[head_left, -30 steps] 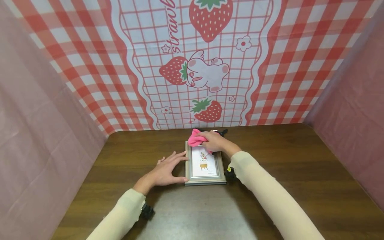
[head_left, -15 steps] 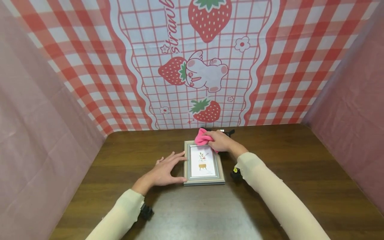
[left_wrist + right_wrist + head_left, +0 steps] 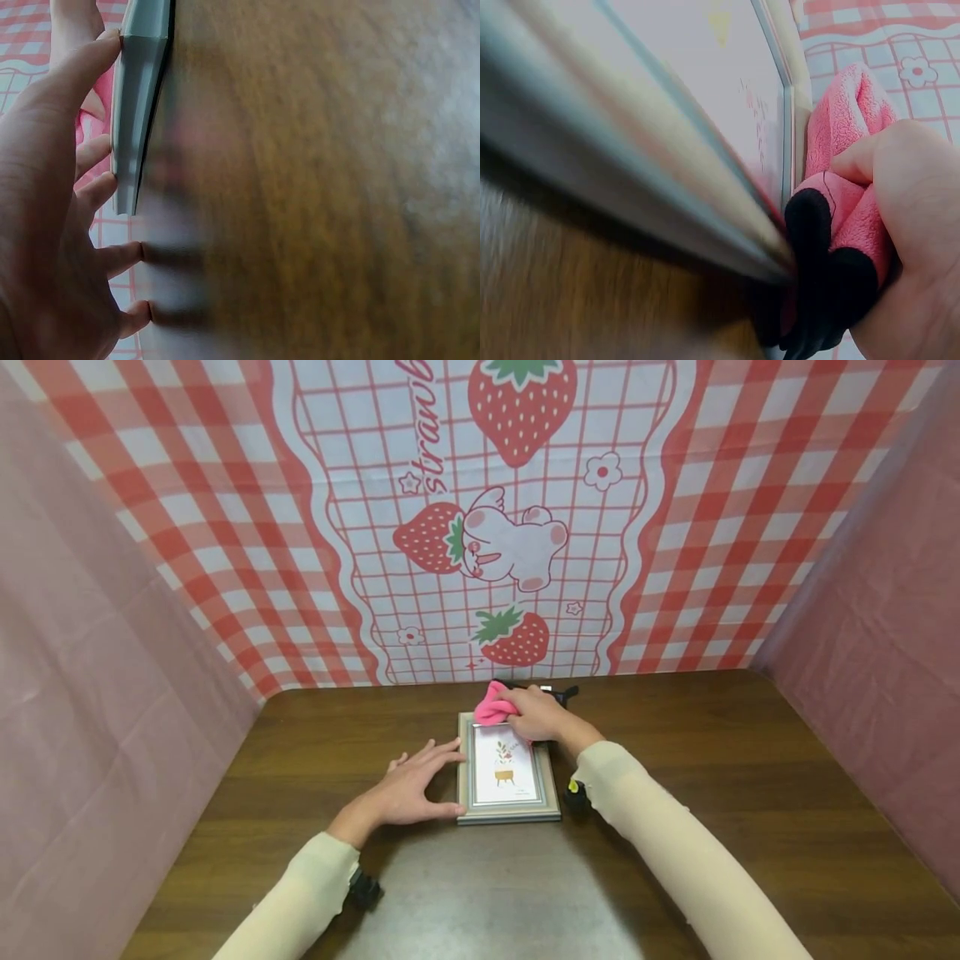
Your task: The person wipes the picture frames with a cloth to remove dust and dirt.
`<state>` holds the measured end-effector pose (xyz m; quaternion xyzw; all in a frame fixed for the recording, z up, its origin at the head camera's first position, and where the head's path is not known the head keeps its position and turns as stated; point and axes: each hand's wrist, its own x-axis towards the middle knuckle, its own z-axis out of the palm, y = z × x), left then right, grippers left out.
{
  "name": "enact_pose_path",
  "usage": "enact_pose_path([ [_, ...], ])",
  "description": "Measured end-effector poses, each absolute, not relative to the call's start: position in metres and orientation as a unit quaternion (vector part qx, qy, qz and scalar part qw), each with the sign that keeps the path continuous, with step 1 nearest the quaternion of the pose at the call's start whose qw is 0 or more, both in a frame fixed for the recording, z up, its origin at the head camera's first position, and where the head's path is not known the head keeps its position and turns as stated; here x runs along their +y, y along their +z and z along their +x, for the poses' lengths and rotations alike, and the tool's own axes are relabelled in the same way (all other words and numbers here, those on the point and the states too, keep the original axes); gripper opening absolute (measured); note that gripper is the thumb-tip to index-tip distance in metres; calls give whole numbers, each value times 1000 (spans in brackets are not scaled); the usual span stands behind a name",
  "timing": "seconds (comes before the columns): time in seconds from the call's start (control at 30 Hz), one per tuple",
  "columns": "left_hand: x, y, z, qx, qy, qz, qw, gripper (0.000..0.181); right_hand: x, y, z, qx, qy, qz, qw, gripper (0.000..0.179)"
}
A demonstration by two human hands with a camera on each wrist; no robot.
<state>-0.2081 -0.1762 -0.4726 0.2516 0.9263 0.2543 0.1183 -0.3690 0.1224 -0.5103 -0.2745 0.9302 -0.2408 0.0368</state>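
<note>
A picture frame (image 3: 463,777) with a potted-plant print (image 3: 506,768) lies on the wooden table. My left hand (image 3: 401,789) is spread along its left side. In the left wrist view, the thumb and two fingertips touch the side of the frame (image 3: 139,97), while the other two fingertips (image 3: 135,319) touch the table. My right hand (image 3: 538,714) grips a bunched pink cloth (image 3: 493,706) against the frame's far edge. In the right wrist view, the fluffy cloth (image 3: 844,120) sits between thumb and palm, and most of the fingers are hidden. A soft black item (image 3: 832,277) bulges beside it.
Part of a black object (image 3: 564,695) shows behind the right hand on the wooden table (image 3: 712,777). A red-and-white strawberry curtain (image 3: 517,527) hangs at the table's back edge. Pink cloth walls (image 3: 862,610) stand on both sides.
My right hand and the pink cloth shifted right along the frame's far edge, then back left. The left hand stays at the frame's left side.
</note>
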Motion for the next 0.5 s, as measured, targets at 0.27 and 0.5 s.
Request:
enact_pose_path([
  [0.27, -177, -471, -208, 926, 257, 249, 121, 83, 93, -499, -356, 917, -262, -298, 45, 54],
  [0.5, -176, -471, -209, 924, 259, 254, 122, 82, 67, -471, -326, 919, -248, -298, 65, 53],
])
